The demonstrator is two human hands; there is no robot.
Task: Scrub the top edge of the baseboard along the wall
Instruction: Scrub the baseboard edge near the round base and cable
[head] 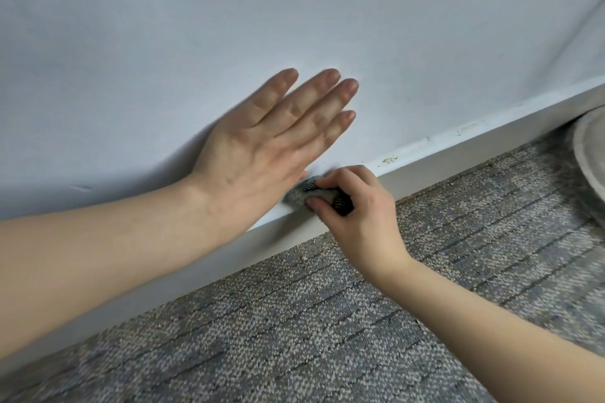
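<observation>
Left hand point(262, 147) flat, fingers point(307, 98) straight, on the wall point(327, 10); right hand point(363, 206) pinches a pad point(302, 195) on the baseboard point(458, 160) above carpet point(327, 337)

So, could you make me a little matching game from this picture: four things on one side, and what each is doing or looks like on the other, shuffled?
Things:
1. left hand
2. right hand
3. carpet
4. baseboard top edge

States:
A. grey and speckled, on the floor
B. grips the scrub pad
C. dotted with brown specks
D. flat on the wall, fingers straight

Pairs: 1-D, 2-B, 3-A, 4-C.
</observation>
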